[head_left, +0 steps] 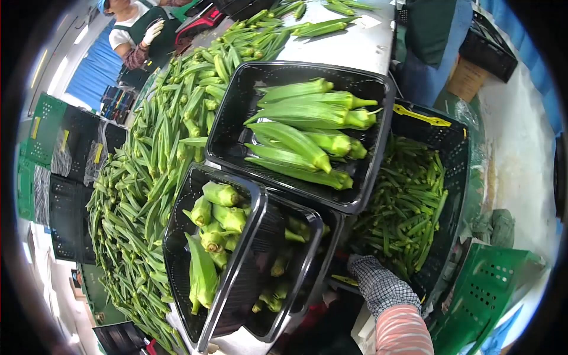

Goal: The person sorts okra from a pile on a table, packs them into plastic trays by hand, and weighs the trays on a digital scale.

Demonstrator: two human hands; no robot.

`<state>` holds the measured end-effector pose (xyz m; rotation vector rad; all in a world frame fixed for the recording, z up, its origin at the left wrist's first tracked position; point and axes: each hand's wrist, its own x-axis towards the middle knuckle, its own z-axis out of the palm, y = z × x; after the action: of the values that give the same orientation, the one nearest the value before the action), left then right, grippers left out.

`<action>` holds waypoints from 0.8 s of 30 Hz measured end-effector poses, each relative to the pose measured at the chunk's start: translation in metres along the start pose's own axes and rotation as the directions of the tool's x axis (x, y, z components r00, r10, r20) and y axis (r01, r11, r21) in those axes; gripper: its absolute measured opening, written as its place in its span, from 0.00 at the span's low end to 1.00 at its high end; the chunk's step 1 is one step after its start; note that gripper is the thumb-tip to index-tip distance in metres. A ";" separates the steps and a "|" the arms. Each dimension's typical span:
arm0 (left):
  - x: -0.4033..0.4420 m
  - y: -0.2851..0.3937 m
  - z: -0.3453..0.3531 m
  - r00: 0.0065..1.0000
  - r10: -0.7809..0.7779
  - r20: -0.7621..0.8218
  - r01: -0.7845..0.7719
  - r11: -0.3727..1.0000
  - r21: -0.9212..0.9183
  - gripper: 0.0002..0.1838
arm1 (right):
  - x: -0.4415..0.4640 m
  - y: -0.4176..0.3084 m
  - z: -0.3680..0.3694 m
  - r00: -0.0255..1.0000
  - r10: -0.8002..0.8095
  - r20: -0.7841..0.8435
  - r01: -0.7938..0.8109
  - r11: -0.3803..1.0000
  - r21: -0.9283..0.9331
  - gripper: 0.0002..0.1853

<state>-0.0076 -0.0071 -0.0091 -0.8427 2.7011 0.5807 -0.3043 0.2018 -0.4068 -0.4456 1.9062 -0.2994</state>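
Right hand [368,275] is by the okra [408,207] in the black crate [459,155], can't tell if it's gripping anything. Go easy, okra probably bruises.

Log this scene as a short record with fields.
Okra heap: left of the trays
Upper tray: black, whole okra lying in it
Lower tray: black, okra inside, stem ends mostly showing
Black crate: holds more okra
Right sleeve: checked cuff near the crate; hand itself unclear
Left hand: not in view
Background: person wearing a white glove
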 end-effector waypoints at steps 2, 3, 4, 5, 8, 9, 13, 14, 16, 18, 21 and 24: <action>-0.003 0.004 0.001 1.000 -0.015 -0.014 0.015 1.000 0.013 0.28 | 0.007 0.003 0.000 0.999 0.013 0.034 -0.013 1.000 -0.011 0.15; 0.000 0.012 -0.001 1.000 -0.029 -0.010 0.029 1.000 -0.001 0.29 | 0.010 0.005 0.000 0.999 0.021 0.047 -0.020 1.000 -0.020 0.16; 0.002 0.014 -0.001 0.999 -0.047 -0.013 0.046 0.999 -0.026 0.29 | 0.011 0.008 0.000 0.997 0.032 0.063 -0.031 0.999 -0.023 0.16; 0.001 0.015 -0.003 0.998 -0.065 -0.010 0.064 0.997 -0.052 0.29 | 0.012 0.010 0.000 0.996 0.041 0.077 -0.039 0.999 -0.026 0.17; -0.004 0.012 0.000 0.989 -0.146 -0.011 0.144 0.987 -0.077 0.29 | 0.006 0.017 -0.004 0.992 0.073 0.101 -0.070 0.997 -0.029 0.18; -0.002 0.016 -0.003 0.989 -0.145 -0.004 0.145 0.986 -0.079 0.29 | 0.000 0.020 -0.008 0.991 0.088 0.100 -0.085 0.996 -0.031 0.18; 0.002 0.018 -0.011 0.980 -0.179 0.085 0.186 0.979 -0.082 0.27 | -0.053 0.013 -0.040 0.980 0.194 0.045 -0.193 0.981 -0.034 0.18; 0.003 0.014 -0.008 0.985 -0.159 0.071 0.166 0.981 -0.102 0.27 | -0.070 0.008 -0.054 0.975 0.220 0.021 -0.219 0.975 -0.047 0.18; 0.002 0.000 0.001 0.992 -0.125 0.032 0.128 0.982 -0.142 0.29 | -0.090 0.015 -0.066 0.976 0.220 -0.011 -0.220 0.975 -0.041 0.16; -0.004 -0.017 0.014 0.996 -0.091 0.000 0.090 0.981 -0.174 0.30 | -0.078 0.052 -0.060 0.994 0.107 0.017 -0.103 0.984 -0.148 0.14; -0.003 -0.023 0.015 0.999 -0.010 -0.042 0.005 0.993 -0.121 0.30 | -0.095 0.084 -0.068 0.996 0.083 0.008 -0.084 0.995 0.055 0.11; -0.003 -0.013 0.010 0.996 -0.003 -0.088 -0.009 0.989 -0.145 0.30 | -0.115 0.117 -0.073 0.944 -0.330 0.017 0.330 0.940 -0.086 0.10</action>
<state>0.0036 -0.0106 -0.0211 -0.9210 2.7659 0.7670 -0.3535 0.3577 -0.3321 -0.8283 1.8428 -0.4356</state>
